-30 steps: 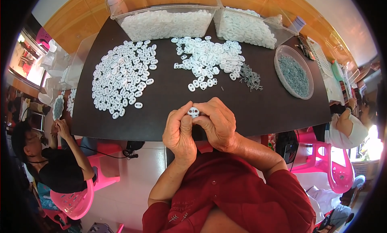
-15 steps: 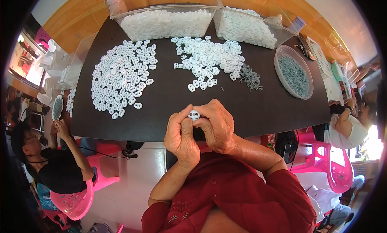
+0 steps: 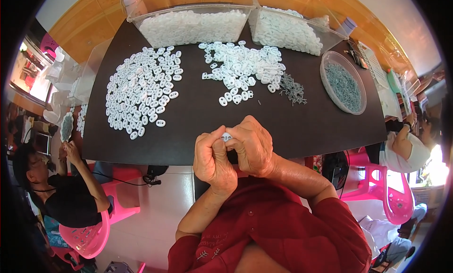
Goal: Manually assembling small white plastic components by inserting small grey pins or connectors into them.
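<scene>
Between my fingertips, just above the table's near edge, is a small white oval plastic piece with two holes (image 3: 226, 137). My left hand (image 3: 213, 162) pinches it from the left with thumb and forefinger. From the other side my right hand (image 3: 252, 148) grips the same piece, its fingers curled and covering part of it. Beyond my hands lies a heap of similar white pieces (image 3: 243, 65), with a small pile of thin grey pins (image 3: 293, 90) at its right. A wide spread of white oval pieces (image 3: 139, 89) covers the table's left part.
The dark table (image 3: 198, 122) holds two clear bins (image 3: 193, 30) of white pieces at the back. A round clear tub (image 3: 343, 83) of grey pins stands at the right. Two people sit on either side, near pink plastic chairs (image 3: 89, 237). A white bottle (image 3: 134, 4) stands at the back left.
My fingers have closed further over the white piece, so less of it shows. My left hand has shifted slightly right and the right hand slightly left.
</scene>
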`<state>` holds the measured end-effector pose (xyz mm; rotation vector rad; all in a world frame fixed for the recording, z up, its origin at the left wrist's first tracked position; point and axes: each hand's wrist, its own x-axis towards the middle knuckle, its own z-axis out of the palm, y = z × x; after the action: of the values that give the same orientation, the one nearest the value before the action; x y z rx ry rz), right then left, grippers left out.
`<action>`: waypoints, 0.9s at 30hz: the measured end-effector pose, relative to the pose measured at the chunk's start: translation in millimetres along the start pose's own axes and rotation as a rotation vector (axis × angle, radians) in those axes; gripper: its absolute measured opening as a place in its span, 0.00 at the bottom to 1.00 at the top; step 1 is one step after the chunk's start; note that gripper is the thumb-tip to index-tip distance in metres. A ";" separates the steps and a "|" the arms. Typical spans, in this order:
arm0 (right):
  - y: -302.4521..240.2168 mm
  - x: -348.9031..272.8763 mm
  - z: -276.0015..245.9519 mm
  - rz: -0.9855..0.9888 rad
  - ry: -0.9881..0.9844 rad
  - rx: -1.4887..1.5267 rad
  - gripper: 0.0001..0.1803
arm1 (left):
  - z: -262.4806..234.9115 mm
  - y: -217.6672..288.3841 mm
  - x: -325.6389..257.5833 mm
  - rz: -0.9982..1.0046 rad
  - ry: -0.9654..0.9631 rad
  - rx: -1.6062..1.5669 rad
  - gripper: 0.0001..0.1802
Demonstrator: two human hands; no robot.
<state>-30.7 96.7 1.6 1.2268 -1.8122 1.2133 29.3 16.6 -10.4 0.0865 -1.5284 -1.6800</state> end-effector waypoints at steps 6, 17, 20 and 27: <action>-1.5 12.4 -6.7 0.011 -0.045 0.046 0.15 | -2.2 15.2 8.8 -0.216 0.002 -0.211 0.11; -4.3 15.3 -10.8 -0.064 -0.029 -0.040 0.13 | 4.0 8.9 2.8 -0.015 -0.032 -0.162 0.13; -5.7 12.7 -10.6 -0.026 -0.030 0.002 0.11 | 7.3 8.4 -0.2 0.006 -0.008 -0.150 0.13; 1.7 4.3 -6.6 -0.025 -0.034 0.007 0.11 | 11.8 3.0 -2.3 0.018 0.019 -0.082 0.12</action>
<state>-33.8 101.6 7.2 1.2778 -1.8125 1.1930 25.7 27.7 -5.9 0.0445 -1.4402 -1.7209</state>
